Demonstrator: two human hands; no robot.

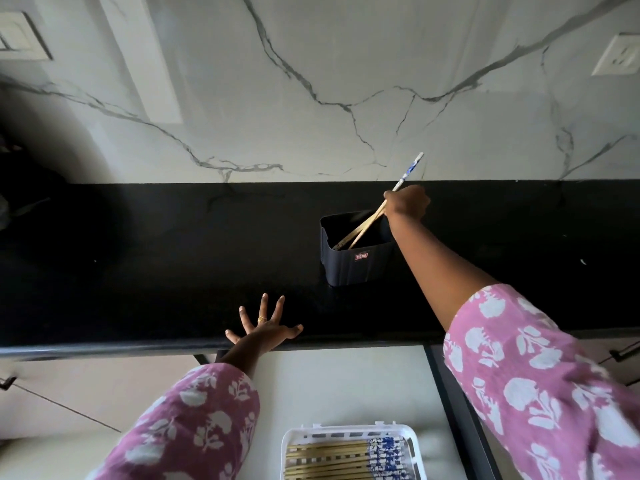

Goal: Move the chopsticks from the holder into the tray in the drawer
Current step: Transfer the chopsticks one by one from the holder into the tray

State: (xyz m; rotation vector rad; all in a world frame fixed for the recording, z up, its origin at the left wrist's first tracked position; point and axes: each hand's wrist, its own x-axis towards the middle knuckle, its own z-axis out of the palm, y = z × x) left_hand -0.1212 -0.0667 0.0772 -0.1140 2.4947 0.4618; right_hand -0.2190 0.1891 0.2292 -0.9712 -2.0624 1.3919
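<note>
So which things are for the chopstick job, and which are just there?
For the job: held chopsticks in the right hand, dark holder, white tray, drawer, laid chopsticks in the tray.
Just there: black counter under the left hand, switch plate, wall socket.

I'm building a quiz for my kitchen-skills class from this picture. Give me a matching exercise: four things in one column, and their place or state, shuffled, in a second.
Column one:
1. holder
2. tray
3. left hand
4. right hand

Column two:
A. rests with fingers spread on the front edge of the countertop
B. grips chopsticks whose lower ends are in the holder
C. stands on the black countertop
D. sits in the open drawer

Right pairs: 1-C, 2-D, 3-A, 4-B.
</note>
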